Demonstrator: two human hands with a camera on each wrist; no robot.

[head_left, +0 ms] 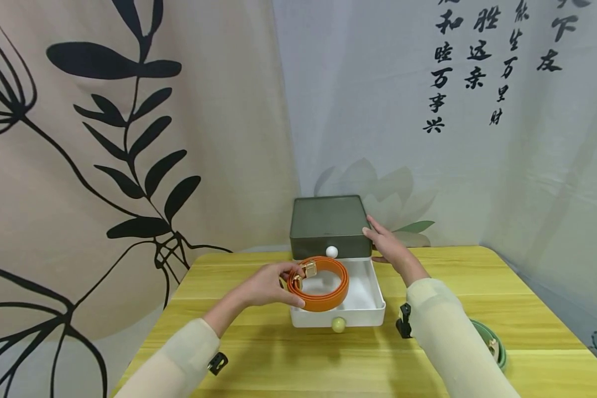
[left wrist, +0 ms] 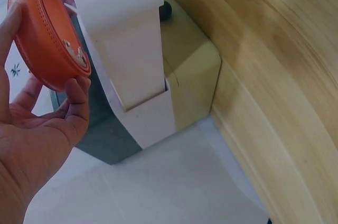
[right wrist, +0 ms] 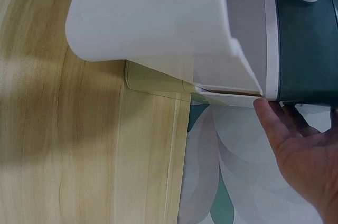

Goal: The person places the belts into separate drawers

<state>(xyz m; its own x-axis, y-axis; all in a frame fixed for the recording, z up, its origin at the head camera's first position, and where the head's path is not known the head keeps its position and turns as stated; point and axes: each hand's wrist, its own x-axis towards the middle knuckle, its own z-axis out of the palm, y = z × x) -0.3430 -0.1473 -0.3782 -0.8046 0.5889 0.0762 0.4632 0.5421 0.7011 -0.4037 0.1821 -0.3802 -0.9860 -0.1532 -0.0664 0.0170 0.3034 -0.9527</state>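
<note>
My left hand (head_left: 273, 287) grips a rolled-up orange belt (head_left: 328, 302) with a gold buckle (head_left: 309, 269). Thumb and fingers pinch the coil at its left side. Beneath the belt, the white drawer (head_left: 370, 298) of a small stacked drawer box is pulled out toward me, a yellow-green knob (head_left: 338, 324) on its front. Above it sits the dark green top drawer (head_left: 330, 221) with a white knob (head_left: 331, 252). My right hand (head_left: 390, 249) rests against the box's right side, fingers extended; the right wrist view shows its fingertips at the edge beside the white drawer.
A yellow bottom drawer (left wrist: 190, 71) with a dark knob (left wrist: 166, 10) lies under the white one. The box stands at the back of the wooden table (head_left: 258, 354), close to a printed curtain (head_left: 239, 138). A green dish (head_left: 501, 351) is partly behind my right sleeve.
</note>
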